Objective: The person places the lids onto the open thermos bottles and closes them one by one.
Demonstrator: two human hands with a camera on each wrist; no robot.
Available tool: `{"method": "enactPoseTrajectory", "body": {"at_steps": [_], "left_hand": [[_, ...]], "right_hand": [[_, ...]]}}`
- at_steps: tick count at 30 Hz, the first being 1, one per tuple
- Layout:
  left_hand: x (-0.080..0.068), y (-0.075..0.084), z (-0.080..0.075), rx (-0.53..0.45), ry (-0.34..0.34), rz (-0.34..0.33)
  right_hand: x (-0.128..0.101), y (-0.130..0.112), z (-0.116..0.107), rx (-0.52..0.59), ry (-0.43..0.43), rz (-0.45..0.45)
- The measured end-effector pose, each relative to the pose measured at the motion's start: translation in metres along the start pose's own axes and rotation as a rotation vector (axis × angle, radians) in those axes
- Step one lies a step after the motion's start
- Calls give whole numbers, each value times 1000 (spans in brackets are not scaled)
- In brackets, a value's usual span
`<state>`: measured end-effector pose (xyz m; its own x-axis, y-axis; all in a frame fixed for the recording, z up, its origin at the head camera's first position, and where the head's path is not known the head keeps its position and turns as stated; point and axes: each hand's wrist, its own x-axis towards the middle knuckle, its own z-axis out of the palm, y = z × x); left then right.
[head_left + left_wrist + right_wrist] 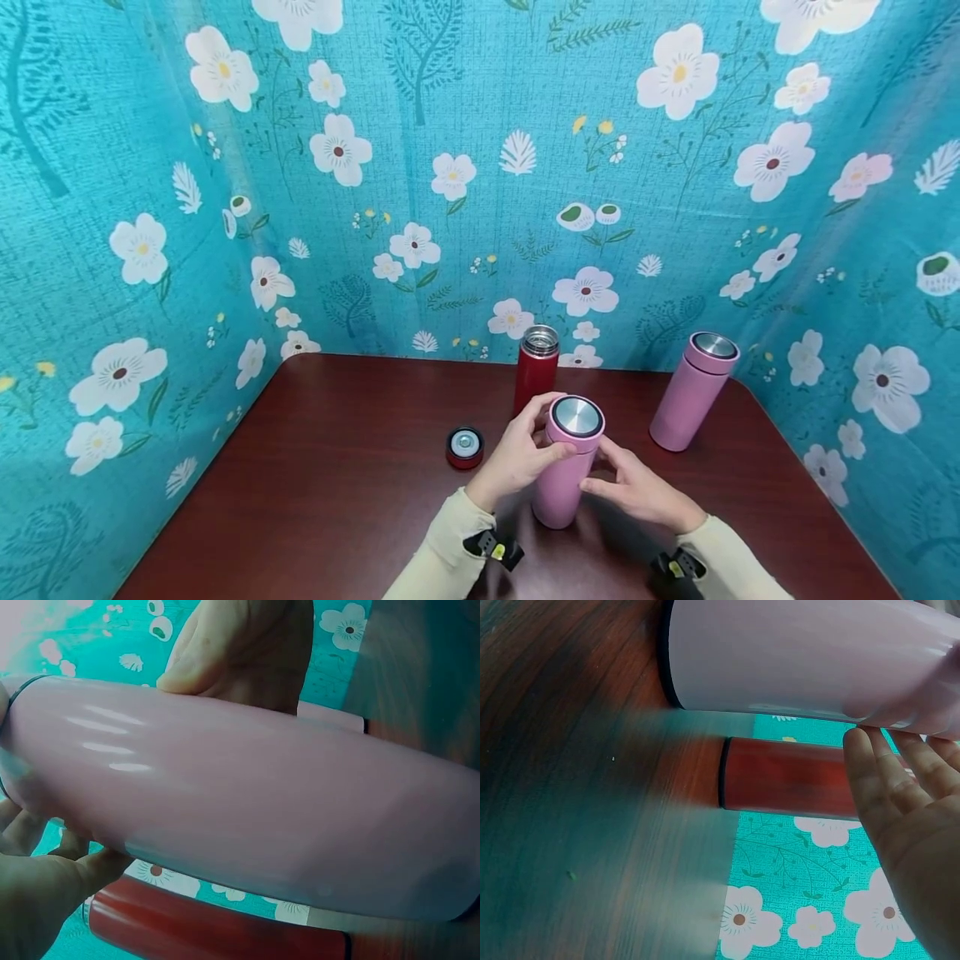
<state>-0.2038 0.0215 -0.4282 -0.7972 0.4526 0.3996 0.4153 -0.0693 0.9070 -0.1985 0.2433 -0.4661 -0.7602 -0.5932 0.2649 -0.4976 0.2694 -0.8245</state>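
Observation:
A pink thermos bottle [558,492] with a steel-topped lid [577,416] is upright in front of me, between both hands. My left hand [517,457] grips it near the top, thumb across the lid's lower edge and fingers round the far side. Lower on the right side, my right hand [643,490] holds the body between thumb and fingers. In the right wrist view, the fingertips [859,739] touch the pink wall. Whether the base rests on the table cannot be told. Behind stands a red thermos bottle [536,375] with its steel mouth uncovered.
A dark red lid [465,448] lies underside up, left of the hands. Another pink thermos bottle [690,396], with its lid on, stands at the back right. The dark brown table [322,483] meets a blue flowered cloth [420,208] behind and at both sides.

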Motion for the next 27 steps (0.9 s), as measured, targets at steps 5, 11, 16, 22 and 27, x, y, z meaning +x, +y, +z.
{"method": "enactPoseTrajectory", "body": {"at_steps": [5, 11, 16, 22, 27], "left_hand": [[0, 0, -2, 29, -14, -7], [0, -1, -3, 7, -18, -21], [2, -3, -5, -30, -46, -23], [3, 0, -6, -65, -91, -39], [1, 22, -9, -42, -135, -35]], "right_hand": [[-1, 2, 0, -6, -9, -9], [-2, 1, 0, -6, 16, 25], [0, 1, 1, 39, 49, 85], [3, 0, 1, 89, 43, 66], [5, -2, 0, 62, 74, 6]]}}
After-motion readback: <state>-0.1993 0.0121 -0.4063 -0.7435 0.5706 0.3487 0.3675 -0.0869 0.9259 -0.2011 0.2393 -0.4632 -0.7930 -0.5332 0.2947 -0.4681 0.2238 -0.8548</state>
